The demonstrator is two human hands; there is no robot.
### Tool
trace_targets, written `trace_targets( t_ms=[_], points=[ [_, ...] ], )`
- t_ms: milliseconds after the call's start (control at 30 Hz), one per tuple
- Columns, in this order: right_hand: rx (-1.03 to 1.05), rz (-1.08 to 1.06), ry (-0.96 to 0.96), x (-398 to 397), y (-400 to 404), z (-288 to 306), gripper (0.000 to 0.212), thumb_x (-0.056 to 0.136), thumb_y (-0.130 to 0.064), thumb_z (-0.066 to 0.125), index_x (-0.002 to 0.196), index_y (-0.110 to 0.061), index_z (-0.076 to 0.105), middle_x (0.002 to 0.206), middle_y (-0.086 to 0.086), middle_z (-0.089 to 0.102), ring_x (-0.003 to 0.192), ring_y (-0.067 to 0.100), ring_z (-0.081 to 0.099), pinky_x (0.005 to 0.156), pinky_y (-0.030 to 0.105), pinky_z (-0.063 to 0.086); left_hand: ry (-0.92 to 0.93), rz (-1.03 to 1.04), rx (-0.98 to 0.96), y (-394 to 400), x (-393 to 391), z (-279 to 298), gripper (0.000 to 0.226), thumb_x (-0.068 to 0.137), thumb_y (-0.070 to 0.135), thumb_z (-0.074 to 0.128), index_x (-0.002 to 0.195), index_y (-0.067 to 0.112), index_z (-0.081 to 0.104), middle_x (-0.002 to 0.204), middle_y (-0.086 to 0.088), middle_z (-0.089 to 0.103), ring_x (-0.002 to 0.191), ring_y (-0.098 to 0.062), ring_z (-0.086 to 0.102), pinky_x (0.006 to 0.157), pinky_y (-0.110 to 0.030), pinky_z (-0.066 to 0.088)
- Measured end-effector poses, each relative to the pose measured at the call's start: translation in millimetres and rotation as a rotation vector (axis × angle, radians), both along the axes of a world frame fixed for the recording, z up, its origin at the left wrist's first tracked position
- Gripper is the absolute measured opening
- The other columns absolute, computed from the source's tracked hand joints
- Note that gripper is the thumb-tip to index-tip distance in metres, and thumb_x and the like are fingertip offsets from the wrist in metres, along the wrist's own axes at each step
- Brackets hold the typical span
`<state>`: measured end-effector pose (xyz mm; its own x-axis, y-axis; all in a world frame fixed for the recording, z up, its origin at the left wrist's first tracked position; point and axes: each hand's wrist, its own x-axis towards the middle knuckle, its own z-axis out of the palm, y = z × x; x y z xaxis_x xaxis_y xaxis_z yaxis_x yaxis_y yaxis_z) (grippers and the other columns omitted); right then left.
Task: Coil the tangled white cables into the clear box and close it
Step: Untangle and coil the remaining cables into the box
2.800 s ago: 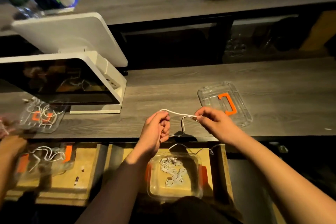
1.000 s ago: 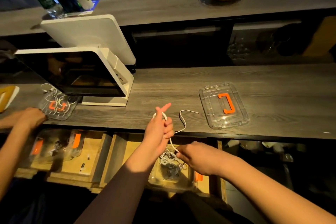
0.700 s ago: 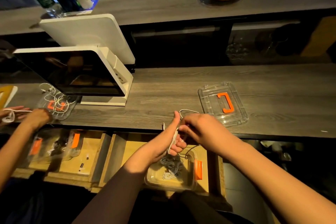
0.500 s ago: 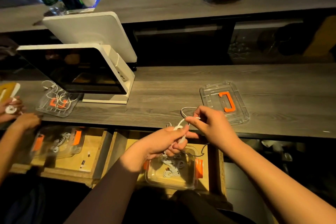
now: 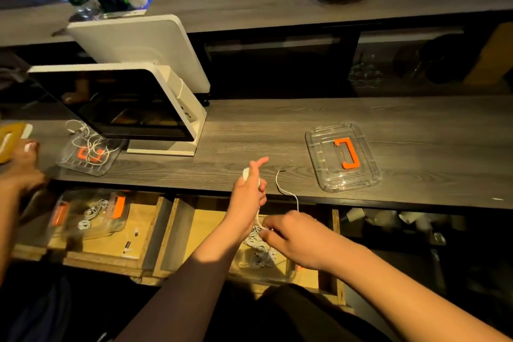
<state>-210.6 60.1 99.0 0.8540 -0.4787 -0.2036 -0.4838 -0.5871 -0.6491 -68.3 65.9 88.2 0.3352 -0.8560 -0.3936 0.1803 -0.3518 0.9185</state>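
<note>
Her right hand (image 5: pixel 294 236) has dropped from the surface (image 5: pixel 249 130) to pinch the white cable (image 5: pixel 286 191) low by the clear box (image 5: pixel 266 272), while the left hand (image 5: pixel 248 194) grips the growing coil, winding continues.

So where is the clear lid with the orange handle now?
The clear lid lies flat on the grey counter, to the right of both hands and well right of the white screen stand.

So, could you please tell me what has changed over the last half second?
The right hand dropped from counter height toward the clear box, pulling the white cable down. The left hand rose, cable wound round it. The lid stayed on the counter.
</note>
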Motion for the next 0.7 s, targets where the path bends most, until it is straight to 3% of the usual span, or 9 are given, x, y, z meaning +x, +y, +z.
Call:
trace_targets(
  t_ms=[67, 167, 200, 267, 333, 367, 533, 633, 700],
  points=[
    [0.031, -0.016, -0.106, 0.0, -7.8, 13.4, 0.017, 0.098, -0.035, 0.043, 0.086, -0.026, 0.051, 0.073, -0.005, 0.058, 0.066, 0.015, 0.053, 0.063, 0.035, 0.047, -0.150, -0.162, 0.048, 3.5, -3.5, 2.0, 0.050, 0.098, 0.055, 0.031, 0.118, 0.027, 0.067, 0.062, 0.002, 0.041, 0.055, -0.009, 0.037, 0.053, -0.024, 0.030],
    [-0.090, -0.111, -0.221, -4.6, -30.0, 21.2, 0.015, 0.097, -0.033, 0.048, 0.098, -0.022, 0.057, 0.090, -0.003, 0.066, 0.082, 0.017, 0.062, 0.073, 0.038, 0.051, 0.078, -0.328, 0.243, 9.7, -3.6, 10.3, 0.075, 0.087, 0.075, 0.031, 0.093, 0.009, 0.068, 0.059, 0.003, 0.054, 0.053, -0.010, 0.042, 0.048, -0.020, 0.032],
    [-0.119, -0.175, -0.254, -7.3, -38.1, 20.8, 0.014, 0.095, -0.035, 0.052, 0.097, -0.023, 0.058, 0.089, -0.003, 0.067, 0.081, 0.016, 0.062, 0.073, 0.038, 0.051, 0.185, -0.398, 0.283, 11.7, -1.8, 12.3, 0.085, 0.081, 0.082, 0.032, 0.097, 0.004, 0.061, 0.058, 0.002, 0.047, 0.050, -0.009, 0.033, 0.044, -0.018, 0.024],
    [-0.111, -0.314, -0.318, -12.8, -50.6, 17.2, 0.018, 0.089, -0.039, 0.061, 0.090, -0.022, 0.057, 0.075, -0.005, 0.063, 0.069, 0.013, 0.058, 0.064, 0.036, 0.048, 0.266, -0.597, 0.277, 15.4, 1.2, 14.7, 0.070, 0.074, 0.087, 0.038, 0.094, 0.021, 0.051, 0.060, 0.000, 0.037, 0.049, -0.008, 0.022, 0.043, -0.017, 0.015],
    [-0.054, -0.405, -0.354, -15.9, -56.2, 10.1, 0.023, 0.086, -0.042, 0.064, 0.083, -0.020, 0.058, 0.066, -0.005, 0.060, 0.061, 0.013, 0.054, 0.059, 0.034, 0.045, 0.217, -0.678, 0.266, 15.3, 5.5, 18.5, 0.067, 0.083, 0.072, 0.048, 0.108, 0.010, 0.055, 0.062, 0.002, 0.037, 0.050, -0.006, 0.023, 0.043, -0.016, 0.019],
    [-0.020, -0.435, -0.355, -16.7, -56.9, 6.3, 0.023, 0.087, -0.042, 0.063, 0.083, -0.020, 0.059, 0.065, -0.004, 0.060, 0.060, 0.013, 0.054, 0.059, 0.034, 0.044, 0.172, -0.645, 0.254, 13.9, 6.2, 21.5, 0.060, 0.089, 0.062, 0.049, 0.123, 0.012, 0.056, 0.062, 0.003, 0.039, 0.050, -0.006, 0.026, 0.043, -0.016, 0.021],
    [0.061, -0.493, -0.215, -18.9, -47.2, -16.5, 0.023, 0.098, -0.034, 0.048, 0.083, -0.021, 0.058, 0.064, -0.006, 0.055, 0.062, 0.012, 0.053, 0.059, 0.031, 0.037, 0.174, -0.088, 0.101, 3.4, 6.9, 18.5, 0.048, 0.099, 0.049, 0.036, 0.130, 0.021, 0.060, 0.083, -0.010, 0.070, 0.067, -0.012, 0.062, 0.057, -0.023, 0.050],
    [0.064, -0.332, -0.074, -11.1, -30.0, -21.8, 0.023, 0.100, -0.036, 0.043, 0.088, -0.023, 0.057, 0.071, -0.005, 0.060, 0.070, 0.018, 0.059, 0.066, 0.034, 0.045, 0.526, 0.226, -0.004, -6.3, 8.9, 18.8, 0.049, 0.101, 0.048, 0.031, 0.130, 0.018, 0.057, 0.100, -0.014, 0.071, 0.092, -0.021, 0.068, 0.078, -0.035, 0.055],
    [0.067, -0.208, 0.011, -6.6, -15.9, -24.1, 0.025, 0.101, -0.038, 0.039, 0.094, -0.022, 0.058, 0.079, -0.001, 0.065, 0.077, 0.021, 0.062, 0.071, 0.036, 0.050, 0.727, 0.374, -0.061, -12.7, 10.8, 20.4, 0.048, 0.102, 0.048, 0.030, 0.128, 0.018, 0.056, 0.081, -0.007, 0.065, 0.072, -0.015, 0.062, 0.068, -0.029, 0.050]
  ],
)
